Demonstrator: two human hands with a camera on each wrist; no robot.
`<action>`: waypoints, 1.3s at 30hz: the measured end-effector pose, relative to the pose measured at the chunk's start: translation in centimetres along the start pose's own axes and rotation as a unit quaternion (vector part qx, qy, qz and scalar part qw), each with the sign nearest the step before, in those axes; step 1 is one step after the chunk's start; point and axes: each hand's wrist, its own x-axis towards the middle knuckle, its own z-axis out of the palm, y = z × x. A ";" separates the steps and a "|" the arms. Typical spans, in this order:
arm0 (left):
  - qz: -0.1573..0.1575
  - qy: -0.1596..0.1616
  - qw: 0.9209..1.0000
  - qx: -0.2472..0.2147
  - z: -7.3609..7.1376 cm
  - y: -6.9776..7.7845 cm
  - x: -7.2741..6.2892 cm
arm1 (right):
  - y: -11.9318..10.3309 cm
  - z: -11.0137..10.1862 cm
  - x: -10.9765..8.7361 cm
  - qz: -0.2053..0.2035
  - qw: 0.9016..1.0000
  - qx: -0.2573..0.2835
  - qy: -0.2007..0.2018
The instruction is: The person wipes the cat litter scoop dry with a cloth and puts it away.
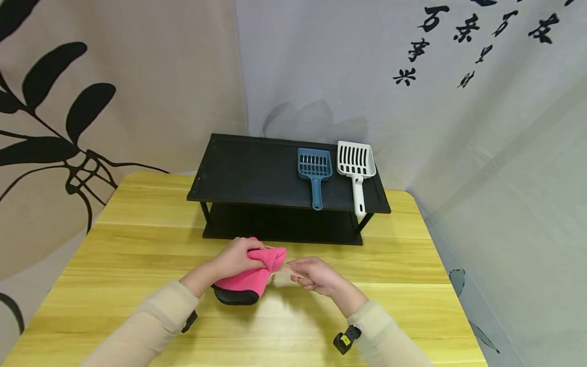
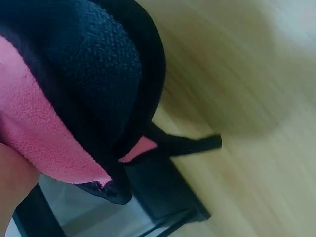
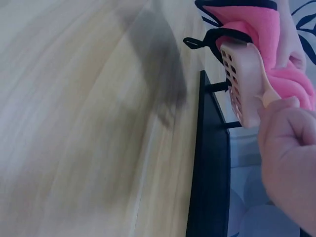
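Pink fleecy cloth (image 1: 245, 281) with black edging and a dark underside is gripped by my left hand (image 1: 239, 257). A small black loop (image 2: 197, 144) sticks out from the cloth's edge in the left wrist view. My right hand (image 1: 317, 275) holds a pale, cream-coloured litter scoop (image 3: 252, 81) by its handle, above the table. The slotted head of the scoop lies against the pink cloth, which covers part of it. In the head view most of the scoop is hidden behind the cloth and hands.
A black two-level rack (image 1: 257, 171) stands at the back of the wooden table (image 1: 151, 244). On its top lie a blue litter scoop (image 1: 316, 177) and a white litter scoop (image 1: 356, 171). Printed curtains (image 1: 312, 61) hang behind and beside the table.
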 end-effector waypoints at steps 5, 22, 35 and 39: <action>0.027 -0.022 0.994 0.107 0.1 0.4 0.2 | 0.0 -0.3 -0.1 -0.010 1.000 0.000 0.015; 0.079 0.039 0.970 0.225 -2.8 -1.3 -0.9 | -0.9 -1.8 -1.4 -0.004 0.998 -0.018 0.056; 0.029 0.123 0.976 0.178 -5.4 -1.5 -1.0 | -0.9 -0.9 -1.5 0.000 0.994 -0.084 0.075; 0.017 0.101 0.982 0.158 -4.7 -0.6 -0.5 | -0.8 -0.4 -1.0 -0.001 0.992 -0.099 0.078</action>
